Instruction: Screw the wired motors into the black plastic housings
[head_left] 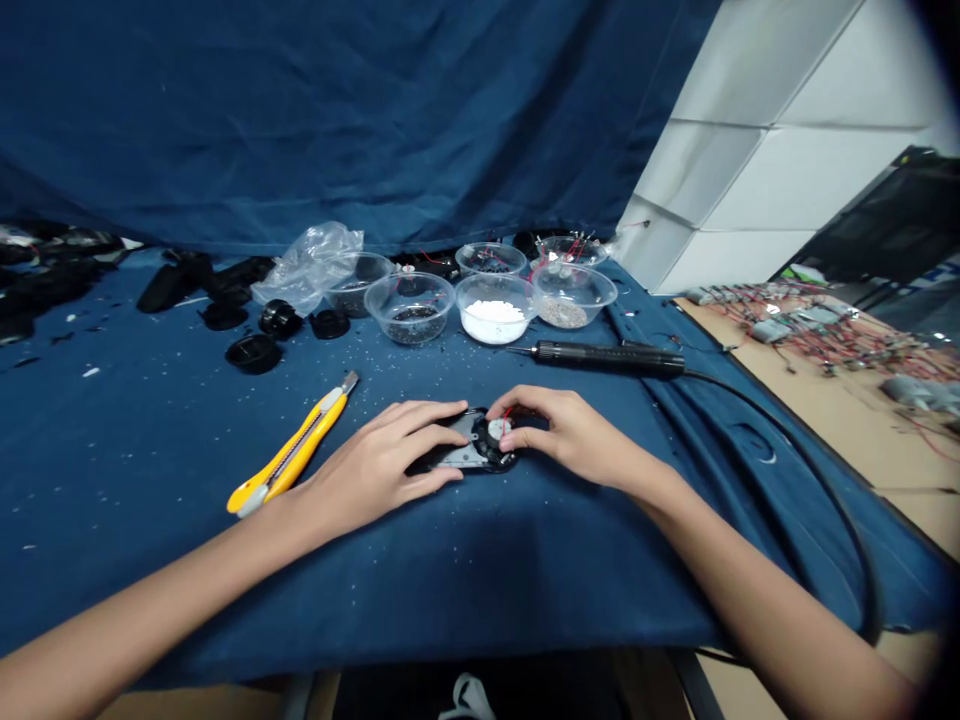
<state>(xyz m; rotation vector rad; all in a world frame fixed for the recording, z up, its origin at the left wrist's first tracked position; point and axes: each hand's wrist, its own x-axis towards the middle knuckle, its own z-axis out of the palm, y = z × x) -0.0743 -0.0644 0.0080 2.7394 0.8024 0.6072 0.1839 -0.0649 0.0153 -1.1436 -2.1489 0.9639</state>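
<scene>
A small black plastic casing [469, 462] with a metal plate and a white round disc [499, 430] lies on the blue cloth [150, 480], with a thin red wire showing by the disc. My left hand [382, 465] grips the casing from the left, fingers across the metal plate. My right hand [562, 435] holds it from the right, fingertips at the disc. Part of the casing is hidden under my fingers. A yellow utility knife [292, 445] lies just left of my left hand, not touched.
Behind my hands lies a black soldering iron [607, 357] with its cord running right. Clear plastic bowls of white granules [495, 322] and other small parts stand beyond it. Black plastic parts lie at the left. A cardboard surface with wired parts [810, 335] is at the right.
</scene>
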